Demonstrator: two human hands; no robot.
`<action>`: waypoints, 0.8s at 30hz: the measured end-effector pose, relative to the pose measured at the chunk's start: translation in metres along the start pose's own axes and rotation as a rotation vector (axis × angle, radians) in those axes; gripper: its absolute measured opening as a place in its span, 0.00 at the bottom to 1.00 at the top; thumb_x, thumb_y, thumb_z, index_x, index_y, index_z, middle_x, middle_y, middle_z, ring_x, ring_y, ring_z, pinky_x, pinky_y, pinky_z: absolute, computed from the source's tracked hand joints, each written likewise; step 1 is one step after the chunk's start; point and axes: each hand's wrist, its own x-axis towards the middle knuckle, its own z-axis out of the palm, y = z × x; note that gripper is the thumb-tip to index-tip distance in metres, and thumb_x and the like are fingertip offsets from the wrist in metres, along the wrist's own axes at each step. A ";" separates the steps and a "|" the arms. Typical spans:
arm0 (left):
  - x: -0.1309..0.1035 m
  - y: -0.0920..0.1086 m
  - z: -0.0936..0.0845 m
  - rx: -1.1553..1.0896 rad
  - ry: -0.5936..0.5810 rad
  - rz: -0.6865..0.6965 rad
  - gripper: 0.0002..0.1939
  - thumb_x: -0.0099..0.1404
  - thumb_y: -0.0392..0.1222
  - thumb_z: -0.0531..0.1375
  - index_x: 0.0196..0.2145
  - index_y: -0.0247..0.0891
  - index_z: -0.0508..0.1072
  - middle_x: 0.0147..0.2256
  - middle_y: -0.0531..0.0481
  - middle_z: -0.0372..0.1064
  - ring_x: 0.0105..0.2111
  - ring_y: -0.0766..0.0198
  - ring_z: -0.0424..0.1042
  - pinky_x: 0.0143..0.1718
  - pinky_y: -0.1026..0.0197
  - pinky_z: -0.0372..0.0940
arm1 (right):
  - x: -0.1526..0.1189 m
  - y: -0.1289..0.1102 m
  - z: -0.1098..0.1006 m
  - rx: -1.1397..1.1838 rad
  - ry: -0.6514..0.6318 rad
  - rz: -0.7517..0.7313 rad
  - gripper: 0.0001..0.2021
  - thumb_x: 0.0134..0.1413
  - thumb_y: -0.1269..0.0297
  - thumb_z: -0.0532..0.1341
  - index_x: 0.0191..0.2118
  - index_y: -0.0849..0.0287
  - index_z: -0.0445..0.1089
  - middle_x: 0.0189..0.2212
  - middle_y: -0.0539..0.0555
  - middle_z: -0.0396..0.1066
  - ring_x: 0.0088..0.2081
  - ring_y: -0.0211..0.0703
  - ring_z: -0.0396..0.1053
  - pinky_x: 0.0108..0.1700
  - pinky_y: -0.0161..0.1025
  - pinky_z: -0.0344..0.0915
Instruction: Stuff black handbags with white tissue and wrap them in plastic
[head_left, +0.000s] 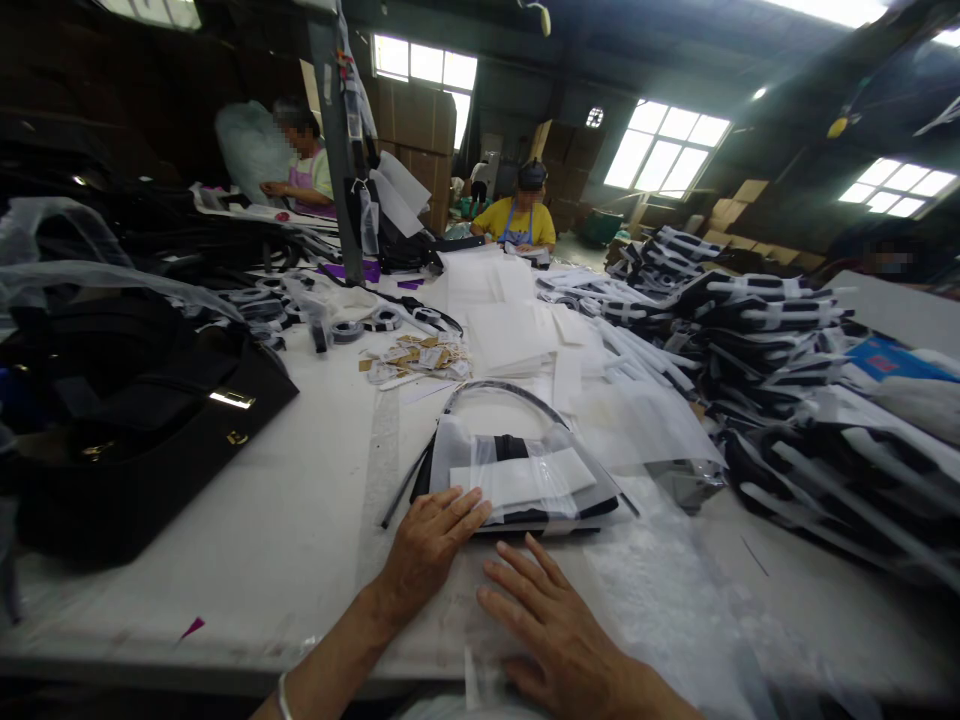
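A dark handbag [517,518] lies flat on the white table in front of me, its thin curved handle pointing away. White sheet padding and clear wrap cover much of its upper face. My left hand [436,535] rests on the bag's near left edge, fingers stretched out flat. Close to the near edge, my right hand [551,625] is spread over a clear plastic sheet [652,570] on the tabletop. Its fingertips sit just short of the bag. Neither hand grips anything.
A large black handbag [150,440] stands at left. Paper tags [420,357] and white sheets [510,335] lie beyond the wrapped bag. Stacked wrapped bags [780,370] fill the right side. A metal post [337,150] rises at back left. Two people sit working farther off.
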 end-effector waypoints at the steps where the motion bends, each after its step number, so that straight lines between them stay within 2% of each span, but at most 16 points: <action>1: 0.000 0.000 0.000 0.009 0.003 0.006 0.20 0.72 0.32 0.49 0.57 0.45 0.69 0.53 0.51 0.72 0.54 0.61 0.68 0.50 0.57 0.63 | 0.002 -0.001 0.004 0.021 -0.018 -0.005 0.37 0.51 0.61 0.66 0.66 0.52 0.55 0.65 0.59 0.57 0.68 0.57 0.48 0.68 0.63 0.38; 3: -0.001 0.000 0.000 0.030 0.008 0.016 0.20 0.72 0.31 0.50 0.56 0.45 0.70 0.53 0.50 0.72 0.53 0.61 0.68 0.49 0.57 0.63 | 0.005 -0.001 0.012 0.057 -0.065 -0.034 0.39 0.51 0.53 0.67 0.66 0.53 0.54 0.64 0.60 0.58 0.67 0.57 0.51 0.69 0.61 0.36; 5: -0.001 -0.001 0.000 0.040 0.008 0.021 0.20 0.71 0.31 0.50 0.55 0.46 0.70 0.52 0.50 0.73 0.53 0.61 0.69 0.49 0.57 0.64 | 0.005 0.001 0.020 0.032 -0.060 -0.071 0.40 0.52 0.51 0.67 0.67 0.57 0.52 0.63 0.63 0.59 0.66 0.56 0.54 0.69 0.59 0.38; 7: -0.002 -0.002 0.001 0.034 0.003 0.019 0.19 0.71 0.31 0.51 0.54 0.46 0.71 0.52 0.50 0.73 0.53 0.61 0.68 0.48 0.57 0.64 | 0.001 0.003 0.030 -0.079 0.019 -0.096 0.33 0.58 0.59 0.63 0.66 0.57 0.53 0.63 0.62 0.60 0.65 0.53 0.55 0.69 0.57 0.42; 9: -0.002 -0.002 0.001 0.025 0.003 0.018 0.19 0.71 0.32 0.50 0.54 0.46 0.71 0.52 0.49 0.73 0.53 0.60 0.68 0.48 0.57 0.64 | -0.003 0.005 0.038 -0.190 0.127 -0.131 0.25 0.62 0.68 0.58 0.64 0.56 0.58 0.61 0.58 0.63 0.64 0.50 0.58 0.68 0.56 0.47; 11: -0.002 -0.002 0.001 0.020 0.005 0.022 0.18 0.71 0.32 0.50 0.53 0.45 0.72 0.51 0.49 0.73 0.53 0.60 0.68 0.48 0.57 0.65 | -0.005 0.004 0.042 -0.215 0.214 -0.178 0.19 0.63 0.69 0.56 0.59 0.56 0.63 0.58 0.56 0.68 0.61 0.49 0.62 0.67 0.55 0.50; 13: -0.002 -0.001 0.001 0.019 0.012 0.031 0.18 0.71 0.32 0.51 0.53 0.45 0.72 0.51 0.49 0.73 0.53 0.60 0.68 0.48 0.56 0.64 | -0.004 0.000 0.041 -0.146 0.266 -0.234 0.14 0.64 0.67 0.55 0.54 0.56 0.66 0.52 0.55 0.74 0.57 0.47 0.67 0.65 0.54 0.55; 17: -0.002 0.000 0.000 0.045 0.016 0.055 0.18 0.71 0.31 0.51 0.53 0.46 0.71 0.52 0.50 0.72 0.53 0.58 0.67 0.49 0.55 0.64 | 0.008 -0.011 0.018 0.110 0.354 -0.217 0.16 0.63 0.73 0.49 0.53 0.59 0.66 0.42 0.58 0.78 0.46 0.43 0.74 0.53 0.42 0.70; 19: -0.003 0.001 0.000 0.064 0.002 0.072 0.19 0.72 0.32 0.50 0.54 0.46 0.71 0.52 0.49 0.72 0.54 0.57 0.66 0.49 0.54 0.64 | 0.021 -0.009 0.001 0.183 0.393 -0.181 0.18 0.60 0.75 0.49 0.53 0.59 0.67 0.41 0.59 0.77 0.44 0.42 0.75 0.47 0.38 0.71; 21: -0.004 0.002 0.000 0.067 0.007 0.079 0.18 0.72 0.32 0.50 0.53 0.45 0.71 0.52 0.47 0.72 0.54 0.57 0.66 0.49 0.53 0.64 | 0.040 0.002 -0.017 0.186 0.411 -0.134 0.19 0.58 0.76 0.51 0.52 0.58 0.69 0.40 0.57 0.77 0.42 0.42 0.75 0.45 0.37 0.71; 24: -0.005 0.005 -0.001 0.033 0.033 0.069 0.14 0.70 0.31 0.52 0.47 0.42 0.73 0.49 0.46 0.72 0.54 0.57 0.67 0.51 0.52 0.64 | 0.074 0.033 -0.039 0.177 0.414 0.059 0.12 0.57 0.72 0.57 0.43 0.56 0.75 0.34 0.53 0.78 0.37 0.42 0.74 0.43 0.37 0.69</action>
